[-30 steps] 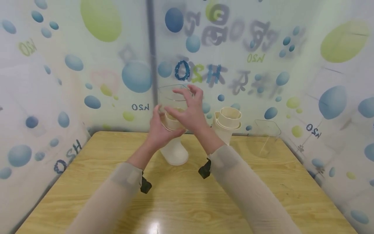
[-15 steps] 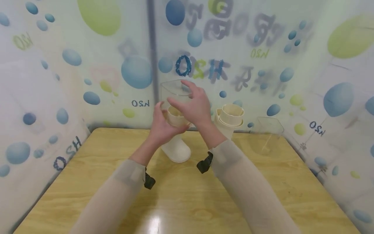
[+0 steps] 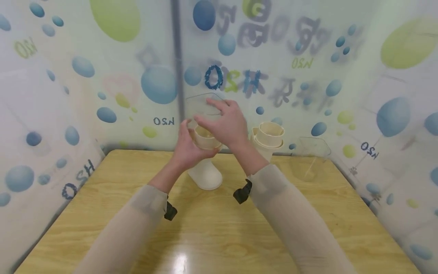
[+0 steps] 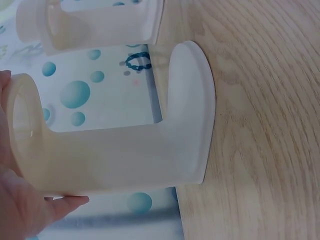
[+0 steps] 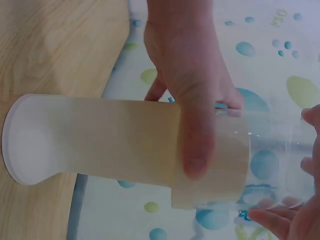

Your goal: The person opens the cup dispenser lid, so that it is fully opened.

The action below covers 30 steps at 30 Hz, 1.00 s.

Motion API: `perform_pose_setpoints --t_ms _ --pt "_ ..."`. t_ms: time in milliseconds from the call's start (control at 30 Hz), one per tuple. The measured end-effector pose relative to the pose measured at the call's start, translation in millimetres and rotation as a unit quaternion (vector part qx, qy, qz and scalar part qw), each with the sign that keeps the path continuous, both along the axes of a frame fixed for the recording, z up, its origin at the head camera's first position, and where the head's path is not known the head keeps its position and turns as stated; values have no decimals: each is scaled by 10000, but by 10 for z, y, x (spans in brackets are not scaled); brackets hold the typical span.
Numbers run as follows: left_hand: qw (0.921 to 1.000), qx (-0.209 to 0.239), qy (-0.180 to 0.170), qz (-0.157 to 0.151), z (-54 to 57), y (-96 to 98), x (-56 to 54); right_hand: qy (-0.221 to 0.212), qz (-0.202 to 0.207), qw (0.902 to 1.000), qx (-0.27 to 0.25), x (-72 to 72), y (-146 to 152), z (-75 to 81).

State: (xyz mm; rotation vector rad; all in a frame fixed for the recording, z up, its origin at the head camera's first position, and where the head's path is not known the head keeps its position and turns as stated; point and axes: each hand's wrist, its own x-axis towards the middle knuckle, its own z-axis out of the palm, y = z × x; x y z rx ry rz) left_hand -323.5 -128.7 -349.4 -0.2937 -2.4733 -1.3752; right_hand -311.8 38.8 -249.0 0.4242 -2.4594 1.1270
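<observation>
A cream plastic stand [image 3: 206,177] with a rounded foot, a column and a ring-shaped top stands upright on the table. My left hand [image 3: 186,148] grips it just below the top ring, its thumb across the collar [image 5: 230,165] in the right wrist view. Over the ring sits a clear plastic container [image 5: 267,155], its lower edge overlapping the collar. My right hand [image 3: 230,123] holds this container from the side and top, fingers spread around its wall. The left wrist view shows the stand's column [image 4: 110,155] and foot, with only part of the left hand at the edge.
A second cream stand [image 3: 270,137] stands to the right, partly behind my right forearm. Farther right on the wooden table [image 3: 219,236] is another clear container [image 3: 309,163]. A printed curtain [image 3: 137,95] with blue and green drops closes off the back and sides.
My right hand's fingers have shifted round the clear container and come lower against it. The left hand keeps its grip, and the stand stays in place. The head view has tilted slightly.
</observation>
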Motion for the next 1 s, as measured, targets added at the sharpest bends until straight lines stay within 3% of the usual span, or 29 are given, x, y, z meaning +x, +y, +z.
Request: perform_pose_setpoints --t_ms 333,433,600,900,1000 --pt "10000 9 -1 -75 -3 -18 -17 91 52 9992 394 20 36 67" --pt "10000 -1 -1 -78 -6 -31 -24 -97 123 9995 267 21 53 87" --pt "9999 -21 -73 -123 3 -58 -30 -148 196 9979 602 24 67 130" --pt "9998 12 -91 -194 1 -64 -34 -280 237 9980 516 53 84 142" --pt "9998 9 -26 -208 -7 -66 -39 -212 230 9993 201 16 136 121"
